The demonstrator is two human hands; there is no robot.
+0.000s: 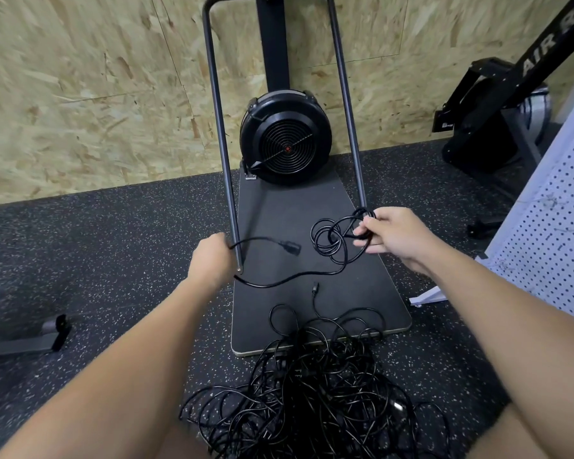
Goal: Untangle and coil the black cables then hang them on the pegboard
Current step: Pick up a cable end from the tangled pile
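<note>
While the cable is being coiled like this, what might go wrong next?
1. The loose end with the plug runs from the left hand right beside the metal post; it may catch on it.
2. The coil is pinched only by the right hand's fingers, so loops could slip and spring open.
3. The tangled pile lies close below; a dropped loop may snag in it.

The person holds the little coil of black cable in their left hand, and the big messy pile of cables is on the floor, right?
Not quite. The head view shows the small coil in the right hand. The left hand grips that cable's loose end. The tangled pile is on the floor.
</note>
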